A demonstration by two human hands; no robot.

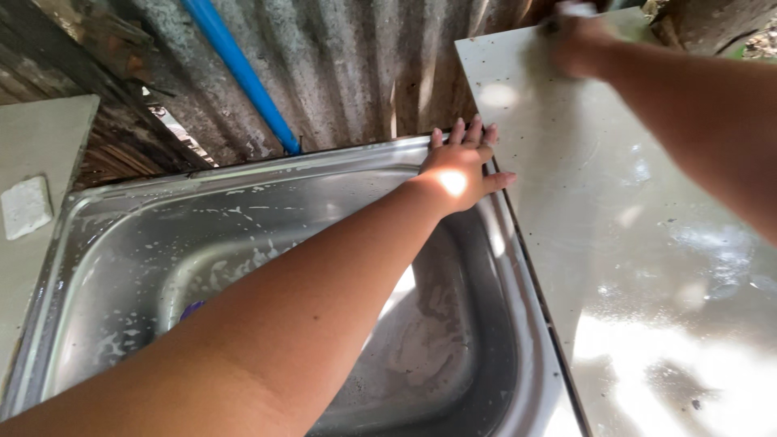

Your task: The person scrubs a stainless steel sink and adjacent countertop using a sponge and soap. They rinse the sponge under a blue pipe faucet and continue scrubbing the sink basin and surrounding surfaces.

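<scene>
1. Nearest of all is the person's left forearm, rising from about 7 o'clock in the view and slanting up across the steel sink [121, 267] toward 1 o'clock.
2. Soap foam and white suds speckle the sink's walls and floor; a small purple patch peeks out just under the forearm, too hidden to tell what it is.
3. Over at 4 o'clock lies the pale countertop [647, 267], wet and glossy, patched with sunlight and dotted with dark specks; a dark seam separates it from the sink's right rim.
4. At mid distance the left hand [460, 171] lies flat and spread, palm down on the sink's far right corner, fingertips reaching the back rim and thumb touching the counter's edge. It grasps nothing.
5. On a pale slab at 9 o'clock, well apart from both hands, rests a small white block [26, 206].
6. Farther off, at 1 o'clock, the right hand [576, 42] presses on the counter's far end. It is blurred; something whitish shows at the fingers, but I cannot tell how the fingers are set or what they have.
7. Behind everything stands a corrugated metal wall [348, 73], with a blue pipe [239, 73] running diagonally down to the sink's back rim at 12 o'clock.
</scene>
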